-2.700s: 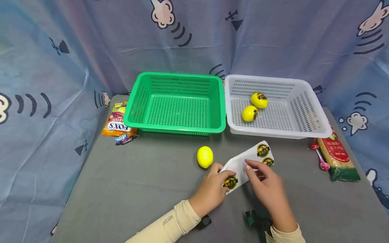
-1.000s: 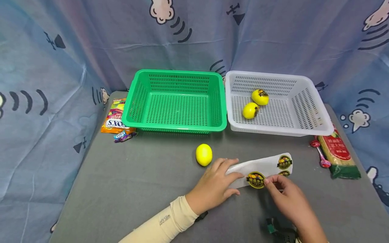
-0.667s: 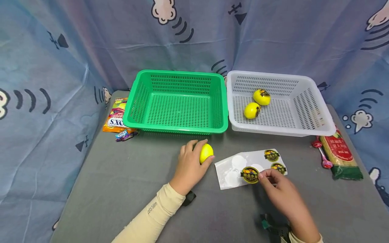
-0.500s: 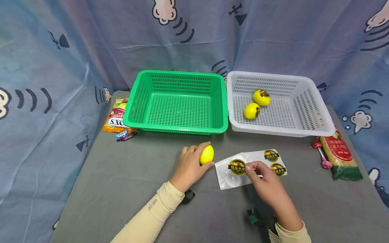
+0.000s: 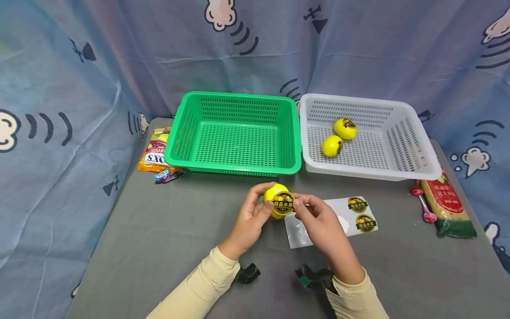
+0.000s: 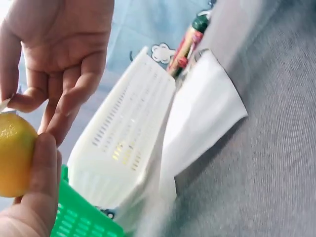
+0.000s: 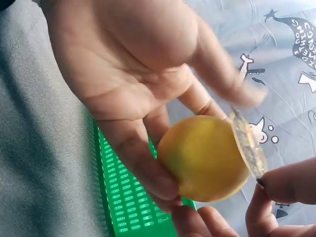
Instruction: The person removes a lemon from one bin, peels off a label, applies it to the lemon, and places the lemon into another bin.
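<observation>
Fingers of my left hand [image 5: 248, 223] grip a yellow lemon [image 5: 272, 193], raised in front of the baskets. A round black and gold fruit sticker [image 5: 283, 204] lies against the lemon's near side, its right edge pinched between thumb and finger of my right hand [image 5: 327, 228]. In the right wrist view the sticker [image 7: 249, 143] stands partly off the lemon [image 7: 205, 158], with the left thumb close to its upper edge. Beneath my right hand, the white sticker sheet [image 5: 295, 235] lies on the table, bearing two stickers at its right end.
Behind stand a green basket [image 5: 233, 169] and a white basket [image 5: 370, 173] with two stickered lemons [image 5: 332, 146]. A candy bag [image 5: 153, 153] and small wrapped sweets [image 5: 167, 175] lie left; lollipops [image 5: 422, 204] and a red-and-green packet [image 5: 448, 204] lie right.
The right hand has peeled a sticker from the sheet and carried it left to the lemon. The left hand has let go of the sheet and picked up the lemon.
</observation>
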`<state>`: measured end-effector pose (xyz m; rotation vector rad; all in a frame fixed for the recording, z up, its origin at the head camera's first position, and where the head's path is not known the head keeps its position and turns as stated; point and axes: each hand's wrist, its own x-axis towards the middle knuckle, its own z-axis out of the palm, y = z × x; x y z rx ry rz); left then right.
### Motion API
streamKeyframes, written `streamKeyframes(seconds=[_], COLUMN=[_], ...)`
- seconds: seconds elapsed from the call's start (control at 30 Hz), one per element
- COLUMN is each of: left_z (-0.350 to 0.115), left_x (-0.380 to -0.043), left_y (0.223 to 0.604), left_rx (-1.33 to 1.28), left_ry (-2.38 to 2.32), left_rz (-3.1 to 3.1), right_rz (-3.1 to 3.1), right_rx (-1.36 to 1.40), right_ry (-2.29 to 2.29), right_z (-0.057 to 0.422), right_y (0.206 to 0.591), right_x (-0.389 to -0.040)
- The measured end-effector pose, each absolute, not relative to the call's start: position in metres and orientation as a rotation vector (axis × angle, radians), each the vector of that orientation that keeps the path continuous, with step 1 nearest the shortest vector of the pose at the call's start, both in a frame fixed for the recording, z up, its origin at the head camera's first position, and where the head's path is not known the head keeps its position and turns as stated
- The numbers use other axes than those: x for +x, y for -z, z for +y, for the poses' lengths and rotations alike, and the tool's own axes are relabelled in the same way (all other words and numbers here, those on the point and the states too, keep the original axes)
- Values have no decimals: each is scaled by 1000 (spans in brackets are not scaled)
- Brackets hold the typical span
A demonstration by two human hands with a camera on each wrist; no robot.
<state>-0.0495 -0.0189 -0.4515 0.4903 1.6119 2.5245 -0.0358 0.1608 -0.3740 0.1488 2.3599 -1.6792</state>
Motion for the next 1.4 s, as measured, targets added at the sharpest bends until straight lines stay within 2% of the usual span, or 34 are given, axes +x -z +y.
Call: streamKeyframes(seconds=[0.4,0.6,0.67,0.73,0.83,0.9,0.97,1.17,1.3,1.4], left_z=[-21,-25,-24,-21,-17,-16,-14,-18,-22,-24], left_x=[-42,-38,-38,-38,-37,-36,-34,-33,-34,-36], left_y=[441,436,436,436,437,437,436,436,436,436], left_rx=[390,243,194,176,190,202,204,218,264,253], left_ry=[-2631,-2623,-2619,-2609,-2610,-2627,-2642,-2633,-2591,-2568], left_rz=[1262,1190,1211,1232,1220,1184,1145,1175,1259,1305], right_rz=[2487,2585,2706,2821,2884,2907,2932,2854,2820,2881], right_rx=[-62,-154,-328,-641,-1101,-1221,-1204,-919,-784,-815], right_ry=[1849,1932,1991,1990,1809,1622,1461,1279,1317,1489], right_z=[149,153,154,153,149,146,146,153,159,157], right_y=[380,389,390,393,398,404,409,416,418,415], right_x=[-33,-38,-40,-43,-48,-51,-53,-54,-49,-45])
